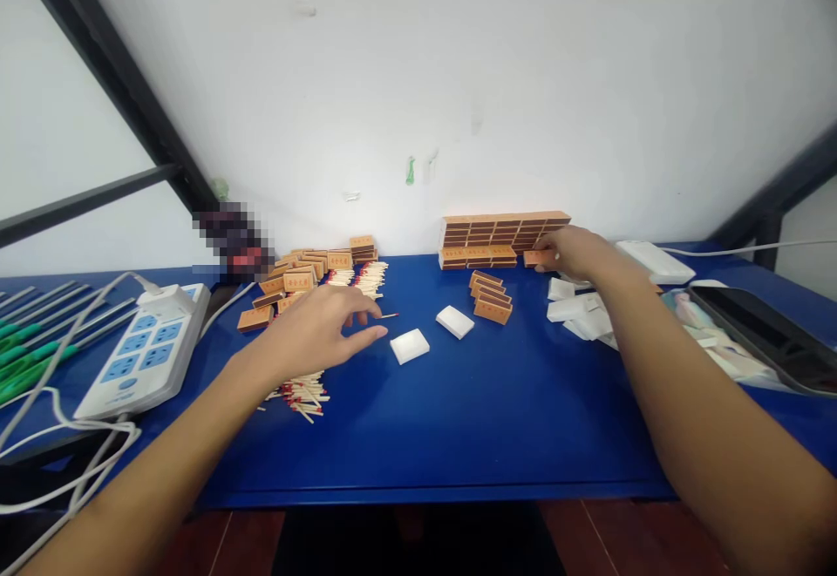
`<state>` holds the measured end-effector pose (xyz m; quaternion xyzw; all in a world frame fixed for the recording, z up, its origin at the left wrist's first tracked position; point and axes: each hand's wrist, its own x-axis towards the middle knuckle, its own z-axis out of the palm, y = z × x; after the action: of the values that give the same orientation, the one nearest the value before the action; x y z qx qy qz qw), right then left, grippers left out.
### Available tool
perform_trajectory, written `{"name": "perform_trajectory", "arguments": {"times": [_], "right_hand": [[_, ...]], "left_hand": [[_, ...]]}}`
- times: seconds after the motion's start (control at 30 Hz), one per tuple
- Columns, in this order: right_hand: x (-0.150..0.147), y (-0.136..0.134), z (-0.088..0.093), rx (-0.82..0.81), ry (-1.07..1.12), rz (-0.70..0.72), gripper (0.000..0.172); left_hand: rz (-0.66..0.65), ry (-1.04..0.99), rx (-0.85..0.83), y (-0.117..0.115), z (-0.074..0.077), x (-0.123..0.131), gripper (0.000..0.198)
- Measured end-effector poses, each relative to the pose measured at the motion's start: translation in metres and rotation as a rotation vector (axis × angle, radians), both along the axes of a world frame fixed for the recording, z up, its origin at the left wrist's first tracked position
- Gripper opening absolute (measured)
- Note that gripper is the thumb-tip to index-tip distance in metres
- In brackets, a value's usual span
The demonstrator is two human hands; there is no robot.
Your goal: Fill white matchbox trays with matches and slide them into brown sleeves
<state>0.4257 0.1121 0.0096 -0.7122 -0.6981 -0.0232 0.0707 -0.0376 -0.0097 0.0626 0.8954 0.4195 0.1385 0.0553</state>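
My right hand (568, 252) grips an orange matchbox (533, 259) at the right end of the low front row, beside the stacked matchboxes (503, 229) against the wall. Over the left part of the table, my left hand (333, 323) has its thumb and fingers apart and holds nothing. A single match (391, 315) lies by its fingertips. Two white trays (410, 346) (455, 321) lie mid-table. Several matchboxes (490, 297) lean in a row behind them. Loose matches (304, 397) are heaped below my left hand, more (370, 281) behind it, near a pile of matchboxes (299, 280).
On the blue table (458, 437) stand a power strip (147, 349) with white cables and green-handled tools (30, 354) at the left. White trays (581, 310), a white device (655, 262) and a black phone (772, 332) lie at the right.
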Motion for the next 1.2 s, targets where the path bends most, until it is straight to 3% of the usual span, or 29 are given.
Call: {"name": "perform_trajectory", "arguments": {"times": [0.2,0.4,0.6,0.73,0.87,1.03,1.2], "right_hand": [[-0.006,0.005,-0.012,-0.031,-0.046,-0.044,0.041],[-0.01,0.008,-0.014,0.001,-0.032,-0.023,0.04],[-0.007,0.005,-0.009,0.01,-0.019,-0.01,0.039],[-0.007,0.002,-0.006,-0.032,-0.08,-0.089,0.027],[-0.014,-0.001,-0.007,-0.063,-0.129,-0.135,0.023],[-0.023,-0.006,-0.002,-0.079,-0.146,-0.153,0.036],[-0.031,-0.007,0.001,-0.083,-0.135,-0.154,0.056]], "left_hand": [[-0.067,-0.043,-0.059,0.022,-0.019,-0.001,0.025],[-0.053,-0.143,0.02,0.021,-0.045,-0.001,0.025],[-0.029,-0.211,0.034,0.021,-0.043,0.008,0.023],[0.098,-0.068,0.017,0.043,-0.034,0.034,0.023],[0.204,-0.006,0.014,0.08,-0.036,0.073,0.031],[0.253,0.046,-0.016,0.118,-0.048,0.119,0.037],[0.27,0.068,-0.013,0.135,-0.051,0.148,0.039]]}}
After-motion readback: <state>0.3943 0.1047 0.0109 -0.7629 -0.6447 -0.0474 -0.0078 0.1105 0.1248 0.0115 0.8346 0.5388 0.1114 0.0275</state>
